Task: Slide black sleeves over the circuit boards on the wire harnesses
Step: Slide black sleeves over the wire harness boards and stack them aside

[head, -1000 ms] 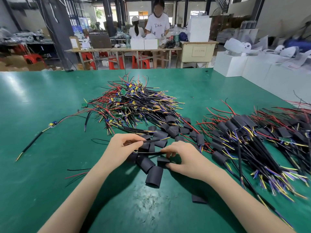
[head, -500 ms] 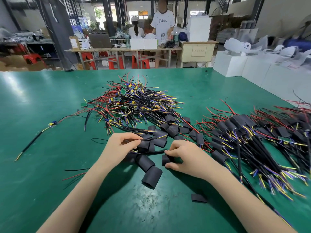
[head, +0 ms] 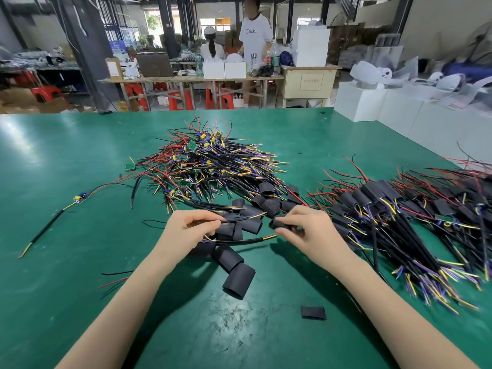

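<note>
Black sleeve [head: 282, 224] pinched in my right hand [head: 306, 230], centre frame; my left hand [head: 186, 230] pinches the harness [head: 241, 241] — its long axis left to right, wire tips just left of the sleeve's mouth.

Green table top [head: 80, 262] looked smooth w/ a soft sheen, scuffed near the front edge. Loose sleeves [head: 238, 279] were matt black, rubbery-looking tubing. Harness pile [head: 213, 166] had glossy plastic-coated wires, red, yellow, black. Far bench [head: 186, 80] was bare wood; boxes at right [head: 359, 102] matt white.
</note>
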